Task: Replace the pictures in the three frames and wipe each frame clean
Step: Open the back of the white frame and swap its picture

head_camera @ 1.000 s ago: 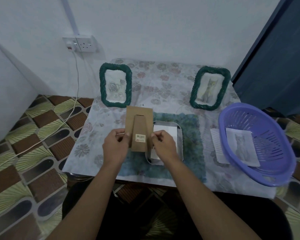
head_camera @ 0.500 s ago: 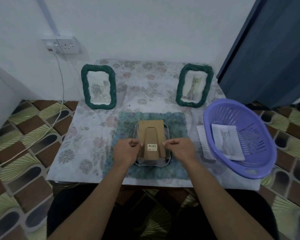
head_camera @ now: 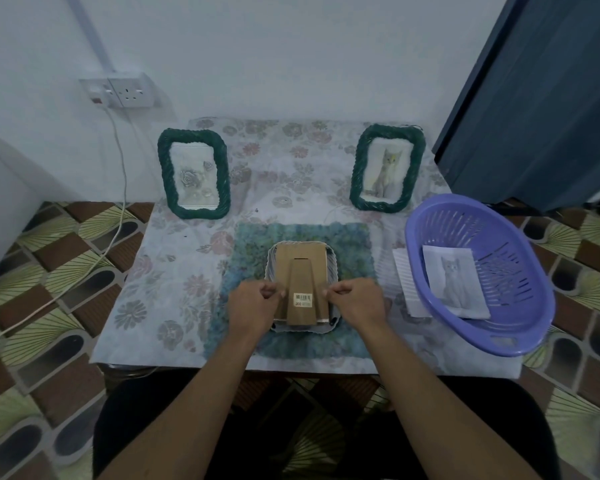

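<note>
Cardboard backing (head_camera: 302,268) on face-down frame (head_camera: 334,264); left hand (head_camera: 253,306), right hand (head_camera: 358,303) pinch its side edges.

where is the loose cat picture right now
In the head view, the loose paper cat picture lies inside the purple plastic basket at the right of the floral-clothed table.
</note>
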A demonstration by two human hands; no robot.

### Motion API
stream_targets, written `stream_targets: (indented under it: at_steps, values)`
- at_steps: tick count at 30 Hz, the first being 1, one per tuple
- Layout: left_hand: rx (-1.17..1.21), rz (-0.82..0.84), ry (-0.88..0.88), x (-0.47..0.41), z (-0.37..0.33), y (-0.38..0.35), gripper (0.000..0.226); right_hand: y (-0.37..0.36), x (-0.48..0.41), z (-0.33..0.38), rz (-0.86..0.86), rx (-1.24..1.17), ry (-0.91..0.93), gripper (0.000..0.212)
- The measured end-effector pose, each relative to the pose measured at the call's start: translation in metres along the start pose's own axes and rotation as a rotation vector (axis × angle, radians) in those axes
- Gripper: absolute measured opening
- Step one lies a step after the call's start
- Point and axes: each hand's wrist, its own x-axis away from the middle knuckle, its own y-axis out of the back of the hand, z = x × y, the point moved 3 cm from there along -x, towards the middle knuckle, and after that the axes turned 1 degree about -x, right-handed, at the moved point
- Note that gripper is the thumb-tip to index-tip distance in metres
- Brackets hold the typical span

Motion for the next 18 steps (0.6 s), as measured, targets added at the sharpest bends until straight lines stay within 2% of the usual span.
stream_targets:
  at_steps: [18]
  values:
    - [-0.063, 0.011, -0.021, -0.0017, -0.0003, -0.0055, 0.021, -0.0048, 0.0023, 0.0020, -0.002, 0.020, -0.061, 0.017]
